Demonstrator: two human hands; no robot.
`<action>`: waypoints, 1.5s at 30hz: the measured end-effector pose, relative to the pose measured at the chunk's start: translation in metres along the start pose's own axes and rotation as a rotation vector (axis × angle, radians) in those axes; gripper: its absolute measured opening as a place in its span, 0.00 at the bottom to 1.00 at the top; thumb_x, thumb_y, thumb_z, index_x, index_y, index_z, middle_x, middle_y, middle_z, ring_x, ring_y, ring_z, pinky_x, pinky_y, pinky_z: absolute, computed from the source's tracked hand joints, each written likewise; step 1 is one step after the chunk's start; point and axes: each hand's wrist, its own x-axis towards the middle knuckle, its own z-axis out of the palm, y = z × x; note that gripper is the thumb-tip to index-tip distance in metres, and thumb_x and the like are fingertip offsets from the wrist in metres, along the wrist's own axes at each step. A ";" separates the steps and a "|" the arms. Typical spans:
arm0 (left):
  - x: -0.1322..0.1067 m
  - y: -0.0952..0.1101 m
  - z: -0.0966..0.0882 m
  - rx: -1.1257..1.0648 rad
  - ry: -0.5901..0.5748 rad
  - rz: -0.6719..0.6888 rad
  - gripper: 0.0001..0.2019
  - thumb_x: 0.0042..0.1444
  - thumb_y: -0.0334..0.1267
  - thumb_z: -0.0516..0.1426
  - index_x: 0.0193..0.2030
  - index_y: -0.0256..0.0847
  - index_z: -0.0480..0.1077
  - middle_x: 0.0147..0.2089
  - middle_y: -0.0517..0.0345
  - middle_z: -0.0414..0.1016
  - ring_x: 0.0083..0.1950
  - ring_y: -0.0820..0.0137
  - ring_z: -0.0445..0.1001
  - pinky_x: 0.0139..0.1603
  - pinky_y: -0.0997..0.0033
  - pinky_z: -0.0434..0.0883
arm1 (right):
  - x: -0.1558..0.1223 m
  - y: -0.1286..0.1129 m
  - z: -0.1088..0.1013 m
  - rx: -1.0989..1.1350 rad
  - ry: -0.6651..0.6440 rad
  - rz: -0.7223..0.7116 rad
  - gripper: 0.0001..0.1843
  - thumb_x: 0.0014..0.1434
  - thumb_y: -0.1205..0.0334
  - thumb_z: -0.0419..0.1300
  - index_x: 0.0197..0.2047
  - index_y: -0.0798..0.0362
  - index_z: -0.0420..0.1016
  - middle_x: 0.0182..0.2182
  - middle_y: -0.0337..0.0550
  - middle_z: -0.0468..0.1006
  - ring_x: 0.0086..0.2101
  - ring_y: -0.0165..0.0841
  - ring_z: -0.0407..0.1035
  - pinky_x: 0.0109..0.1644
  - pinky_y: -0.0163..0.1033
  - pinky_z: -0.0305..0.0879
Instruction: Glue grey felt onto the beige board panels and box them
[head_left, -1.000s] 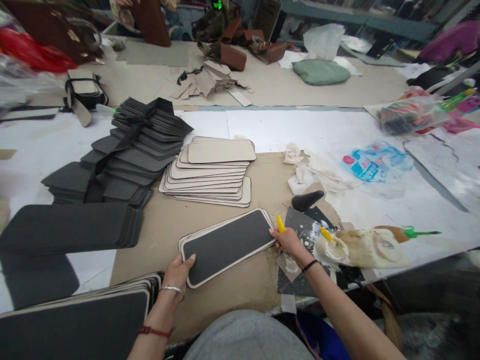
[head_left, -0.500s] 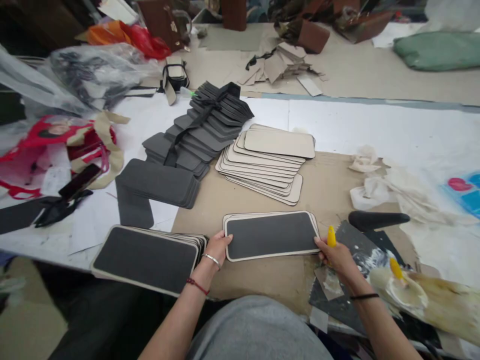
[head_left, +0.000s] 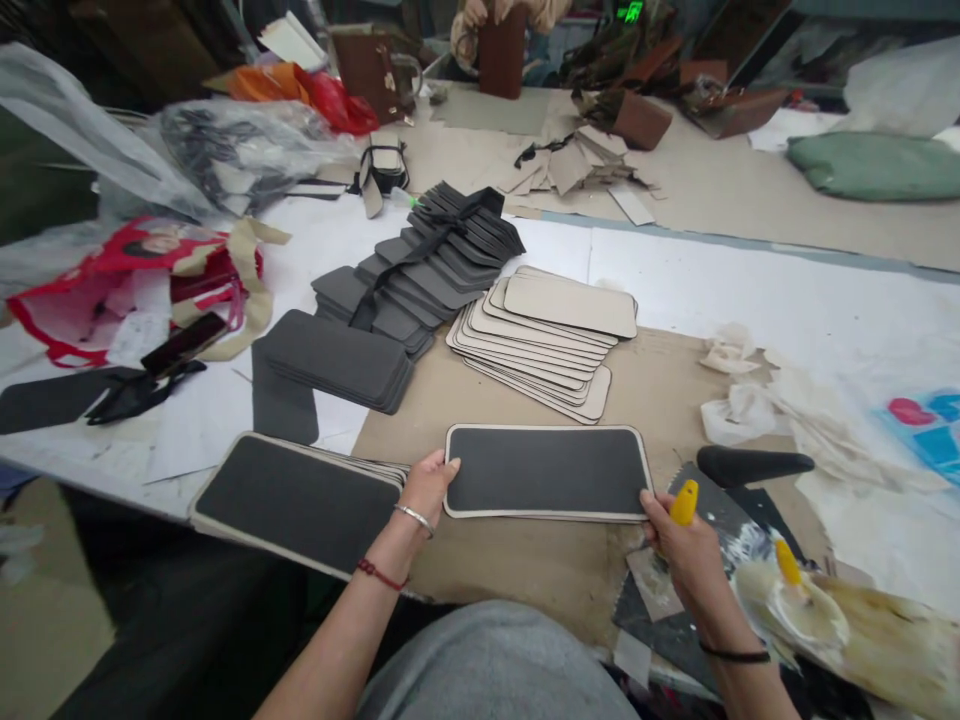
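Note:
A dark rectangular panel with a pale border (head_left: 547,472) lies in front of me, with a thin pale edge showing beneath it. My left hand (head_left: 424,490) pinches its left end, thumb on top. At the lower right corner, my right hand (head_left: 686,540) grips the panel between thumb and fingers. A yellow handle (head_left: 684,502) also sticks up out of that hand; its working end is hidden. To the left, beside my left forearm, is a stack of similar bordered panels (head_left: 300,500). Cream rounded panels (head_left: 570,305) lie fanned in a pile behind the held one.
Dark grey pieces (head_left: 337,355) and a strap-tied fanned bundle (head_left: 450,245) lie behind left. On the right are a black curved tool (head_left: 754,466), a glue-smeared dish with another yellow handle (head_left: 789,562) and crumpled cloth (head_left: 817,385). Another person's hands (head_left: 487,15) hold a brown piece at the far side.
The pale layers that stuck out behind the held panel now sit nearly flush under it. My view has tilted up, bringing another person's hands into sight.

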 end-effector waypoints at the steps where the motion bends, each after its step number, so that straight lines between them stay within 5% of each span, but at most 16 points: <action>1: -0.003 0.008 -0.002 -0.002 -0.008 0.016 0.18 0.33 0.37 0.64 0.34 0.33 0.70 0.28 0.53 0.76 0.36 0.61 0.75 0.38 0.64 0.72 | -0.004 -0.006 0.002 0.027 0.002 -0.016 0.21 0.43 0.45 0.60 0.31 0.54 0.67 0.13 0.31 0.62 0.16 0.26 0.54 0.19 0.32 0.52; 6: -0.027 0.059 -0.028 0.025 -0.010 0.132 0.21 0.35 0.38 0.64 0.39 0.33 0.69 0.30 0.52 0.76 0.34 0.64 0.75 0.36 0.66 0.71 | -0.026 -0.042 0.020 0.068 -0.150 -0.108 0.21 0.43 0.42 0.59 0.28 0.53 0.65 0.13 0.31 0.60 0.17 0.25 0.53 0.21 0.31 0.51; 10: -0.051 0.106 -0.074 0.099 0.005 0.216 0.19 0.36 0.37 0.64 0.37 0.33 0.70 0.28 0.54 0.76 0.30 0.67 0.74 0.33 0.69 0.71 | -0.043 -0.071 0.046 -0.017 -0.434 -0.121 0.24 0.40 0.40 0.60 0.29 0.52 0.64 0.12 0.31 0.60 0.16 0.25 0.52 0.20 0.31 0.49; 18: -0.076 0.164 -0.178 0.219 0.106 0.242 0.10 0.38 0.33 0.62 0.29 0.34 0.68 0.24 0.54 0.74 0.25 0.69 0.72 0.30 0.69 0.70 | -0.084 -0.088 0.143 -0.196 -0.933 -0.234 0.25 0.39 0.41 0.61 0.18 0.51 0.55 0.12 0.29 0.55 0.16 0.23 0.49 0.20 0.30 0.48; 23: -0.079 0.173 -0.220 0.272 0.193 0.172 0.07 0.38 0.30 0.61 0.28 0.33 0.70 0.23 0.54 0.74 0.23 0.68 0.72 0.28 0.68 0.70 | -0.111 -0.084 0.185 -0.297 -1.093 -0.282 0.25 0.39 0.39 0.60 0.16 0.52 0.57 0.11 0.31 0.56 0.16 0.23 0.49 0.20 0.31 0.47; 31: -0.062 0.175 -0.261 0.346 0.187 0.050 0.08 0.36 0.31 0.62 0.28 0.33 0.71 0.23 0.50 0.74 0.24 0.65 0.73 0.28 0.66 0.71 | -0.136 -0.069 0.210 -0.371 -1.146 -0.227 0.25 0.38 0.38 0.60 0.15 0.53 0.61 0.10 0.32 0.58 0.15 0.22 0.49 0.19 0.31 0.47; 39: -0.036 0.163 -0.277 0.419 0.157 -0.048 0.14 0.30 0.35 0.65 0.28 0.33 0.71 0.22 0.52 0.74 0.23 0.65 0.72 0.27 0.66 0.70 | -0.149 -0.050 0.219 -0.348 -1.170 -0.171 0.20 0.44 0.46 0.60 0.17 0.53 0.63 0.12 0.33 0.62 0.15 0.22 0.52 0.18 0.29 0.50; 45: -0.029 0.159 -0.273 0.499 0.229 0.008 0.14 0.28 0.36 0.65 0.25 0.35 0.70 0.21 0.54 0.73 0.23 0.65 0.71 0.28 0.66 0.69 | -0.151 -0.035 0.222 -0.349 -1.162 -0.098 0.17 0.47 0.49 0.58 0.20 0.52 0.62 0.14 0.34 0.67 0.13 0.22 0.54 0.17 0.29 0.51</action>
